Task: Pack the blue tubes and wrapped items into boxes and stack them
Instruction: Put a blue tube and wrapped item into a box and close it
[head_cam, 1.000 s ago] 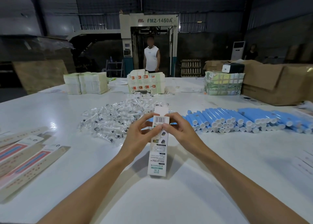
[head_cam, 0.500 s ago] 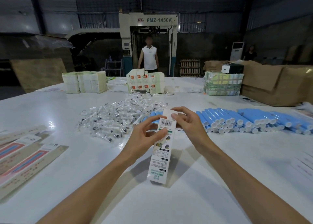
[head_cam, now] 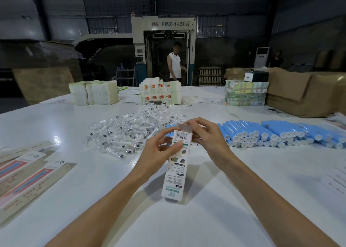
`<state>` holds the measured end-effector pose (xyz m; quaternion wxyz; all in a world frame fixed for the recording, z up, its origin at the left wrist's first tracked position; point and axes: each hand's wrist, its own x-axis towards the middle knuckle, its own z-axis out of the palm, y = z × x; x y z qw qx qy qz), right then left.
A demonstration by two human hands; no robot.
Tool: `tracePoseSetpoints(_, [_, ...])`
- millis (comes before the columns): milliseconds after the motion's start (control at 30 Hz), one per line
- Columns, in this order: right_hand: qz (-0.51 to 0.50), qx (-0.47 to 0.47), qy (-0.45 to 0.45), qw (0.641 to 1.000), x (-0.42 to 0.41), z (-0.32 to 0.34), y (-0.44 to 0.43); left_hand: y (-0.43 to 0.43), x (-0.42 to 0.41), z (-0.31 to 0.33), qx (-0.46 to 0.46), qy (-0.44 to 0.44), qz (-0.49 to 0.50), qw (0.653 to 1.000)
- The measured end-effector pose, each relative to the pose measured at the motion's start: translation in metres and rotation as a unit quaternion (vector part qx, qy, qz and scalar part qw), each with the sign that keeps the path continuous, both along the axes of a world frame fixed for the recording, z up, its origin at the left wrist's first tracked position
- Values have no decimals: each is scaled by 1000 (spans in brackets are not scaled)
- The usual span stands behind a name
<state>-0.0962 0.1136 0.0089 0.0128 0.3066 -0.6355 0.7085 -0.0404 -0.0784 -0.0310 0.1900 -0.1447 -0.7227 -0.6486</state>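
At the middle of the white table [head_cam: 243, 200], we hold a tall white printed cardboard box [head_cam: 176, 173] nearly upright. Our left hand [head_cam: 161, 151] pinches its barcoded top and our right hand [head_cam: 207, 136] curls round the raised flap. Blue plastic tubes [head_cam: 280, 132] lie toward the right edge, clear-wrapped items [head_cam: 127, 132] just beyond our hands.

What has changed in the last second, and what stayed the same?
The tall white printed cardboard box tipped its top rightward; the right hand moved onto its top flap. The left hand kept holding it; blue plastic tubes stayed put.
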Motion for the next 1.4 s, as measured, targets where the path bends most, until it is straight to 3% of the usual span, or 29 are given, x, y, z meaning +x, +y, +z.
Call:
tracePoseSetpoints(167, [26, -27, -74, 997, -2, 2, 1, 2, 1, 2, -10, 14, -1, 1000])
tracePoseSetpoints(500, [55, -23, -125, 990, -5, 5, 6, 1, 0, 1, 3, 1, -27, 1000])
tracePoseSetpoints(733, [95, 1, -79, 992, -5, 2, 8, 1, -1, 0, -6, 13, -10, 1000])
tracePoseSetpoints(933, [1, 36, 20, 999, 1, -16, -12, -1, -3, -1, 65, -8, 13, 998])
tracePoseSetpoints(1400, [11, -17, 2, 1000, -3, -29, -15, -5, -8, -5, 93, -16, 38, 995])
